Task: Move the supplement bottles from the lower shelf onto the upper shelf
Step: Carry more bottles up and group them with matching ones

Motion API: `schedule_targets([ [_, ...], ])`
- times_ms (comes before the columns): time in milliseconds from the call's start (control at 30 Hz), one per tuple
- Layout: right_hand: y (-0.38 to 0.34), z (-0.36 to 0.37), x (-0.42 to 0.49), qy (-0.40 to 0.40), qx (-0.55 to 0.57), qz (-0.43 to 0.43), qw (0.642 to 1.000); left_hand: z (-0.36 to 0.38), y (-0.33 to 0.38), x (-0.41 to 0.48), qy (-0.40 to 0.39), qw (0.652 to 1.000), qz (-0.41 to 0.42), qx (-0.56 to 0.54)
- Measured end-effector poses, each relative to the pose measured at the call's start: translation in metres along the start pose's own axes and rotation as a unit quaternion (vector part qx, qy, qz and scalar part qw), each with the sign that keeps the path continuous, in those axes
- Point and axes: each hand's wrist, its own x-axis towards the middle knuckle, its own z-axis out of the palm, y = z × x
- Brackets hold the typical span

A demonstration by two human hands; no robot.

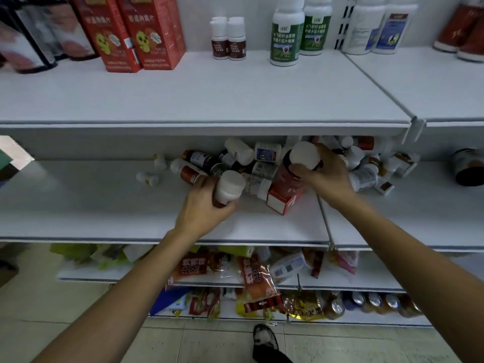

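A heap of supplement bottles [251,163] lies on the lower shelf [104,205], mostly on their sides, reaching back under the upper shelf [209,100]. My left hand [201,205] grips a small bottle with a wide white cap [229,186] at the front of the heap. My right hand [324,176] holds a larger dark red bottle with a white cap [293,169], tilted, just above a red box [284,199]. On the upper shelf stand two small brown-labelled bottles [228,39] and two green-labelled bottles [286,32].
Red cartons [131,32] stand at the upper shelf's left, white bottles [377,27] and red tubs [466,30] on the adjoining section to the right. A dark jar [468,167] sits far right on the lower level. Snack packets [256,279] and cans [366,302] fill the shelves below.
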Motion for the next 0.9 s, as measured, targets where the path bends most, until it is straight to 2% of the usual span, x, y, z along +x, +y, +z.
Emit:
schedule_targets([
  [100,-0.019,-0.004,-0.028,-0.018,0.132,0.049,0.99,-0.018,0.011,-0.029,0.009,0.996,-0.043,-0.082],
  [200,-0.038,-0.005,-0.058,-0.048,0.207,0.081,0.974,-0.034,0.02,-0.06,-0.01,0.985,-0.088,-0.149],
  [567,-0.075,-0.028,-0.122,-0.102,0.259,0.128,0.952,-0.077,0.081,-0.128,-0.064,0.933,-0.142,-0.323],
  [833,-0.093,-0.079,-0.126,-0.109,0.303,0.081,0.943,-0.094,0.138,-0.129,-0.034,0.9,-0.088,-0.424],
  [900,-0.094,-0.096,-0.128,-0.108,0.309,0.073,0.942,-0.094,0.153,-0.129,-0.043,0.904,-0.07,-0.42],
])
